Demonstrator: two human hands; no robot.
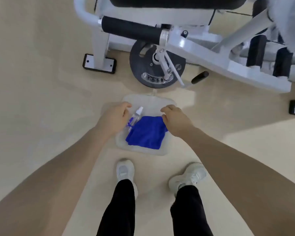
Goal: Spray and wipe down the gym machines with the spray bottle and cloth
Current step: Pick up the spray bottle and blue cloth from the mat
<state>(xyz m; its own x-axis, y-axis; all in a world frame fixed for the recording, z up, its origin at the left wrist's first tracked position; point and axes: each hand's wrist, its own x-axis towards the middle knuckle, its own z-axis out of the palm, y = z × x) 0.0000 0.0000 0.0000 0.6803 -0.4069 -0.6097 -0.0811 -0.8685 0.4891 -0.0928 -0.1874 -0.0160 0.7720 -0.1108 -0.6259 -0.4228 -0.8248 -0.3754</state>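
A clear tray [150, 103] lies on the floor in front of my feet. On it rest a folded blue cloth [146, 132] and a small clear spray bottle [135, 116] with a white cap, lying on its side to the left of the cloth. My left hand [115, 117] hovers just left of the bottle, fingers loosely curled and holding nothing. Over the cloth's upper right corner is my right hand [174, 120], fingers bent down; I cannot tell whether it touches the cloth. The white gym machine [194, 50] stands beyond the tray.
The machine has a black foam roller [131, 29], a round dark adjustment disc [157, 65], a lever with a black knob [199, 77] and bolted foot plates [99, 63]. My two white shoes [125, 171] stand on beige floor just behind the tray.
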